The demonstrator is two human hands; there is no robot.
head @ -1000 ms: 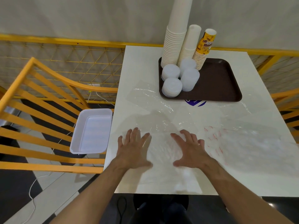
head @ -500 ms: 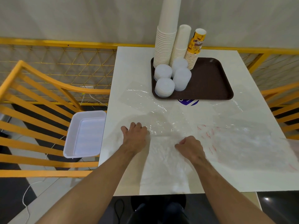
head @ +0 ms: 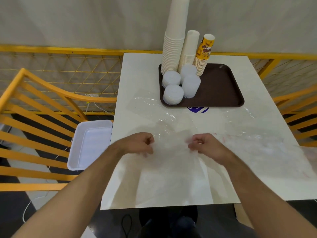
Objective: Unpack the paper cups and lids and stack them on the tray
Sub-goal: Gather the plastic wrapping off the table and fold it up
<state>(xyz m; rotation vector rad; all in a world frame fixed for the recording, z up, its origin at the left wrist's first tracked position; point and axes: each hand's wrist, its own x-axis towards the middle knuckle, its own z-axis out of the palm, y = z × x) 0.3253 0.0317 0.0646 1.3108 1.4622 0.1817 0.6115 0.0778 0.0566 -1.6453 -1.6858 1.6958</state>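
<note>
While your cups and lids already stand on the brown tray, what remains in front of you is the clear plastic wrapping, spread flat over the counter on the near side of the tray. Your left hand and right hand sit side by side on that film, near the tray's front edge but well apart from it. Both have their fingers curled in; they look bunched on the plastic, as if gathering it, though motion blur makes the exact pinch hard to read.

On the tray, the cups are grouped at its far left corner: a tall white cup stack, a shorter white stack beside it, and a printed yellow stack to the right of those. Four piles of translucent lids sit just in front of the cups, toward you. Packing them into one corner leaves the tray's right half bare.

A white tub rests on the orange chair, to the left of the tray and nearer you. By my reading, the stacking looks finished and only the wrapping needs clearing.
</note>
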